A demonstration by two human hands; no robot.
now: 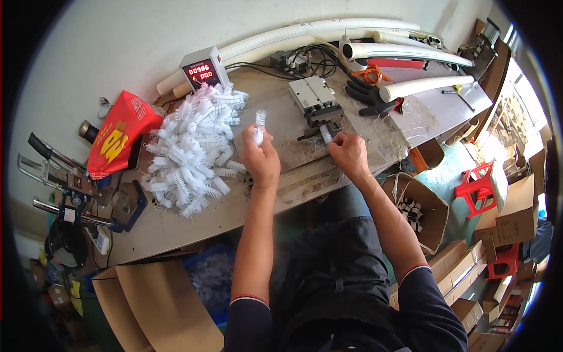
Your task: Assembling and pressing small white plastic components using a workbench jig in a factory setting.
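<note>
White-bristled brush [260,117] stands in my curled left hand [261,159]; my right hand [350,154], tightly pinched, holds a second brush [326,134] at the bench fixture [315,97]. From afar, I judge this positioning; next likely calls for steady alignment.

One left grip [261,159] and one right grip [350,155] show, with one surface [176,234], one display box [202,71], one red bag [121,136], one black glove [372,98] and one white-topped device [311,94]; red stools [476,189] come to two, white tubes [410,54] to at least four, and the white brushes [190,146] are dozens in their heap, too overlapped for an exact count
</note>
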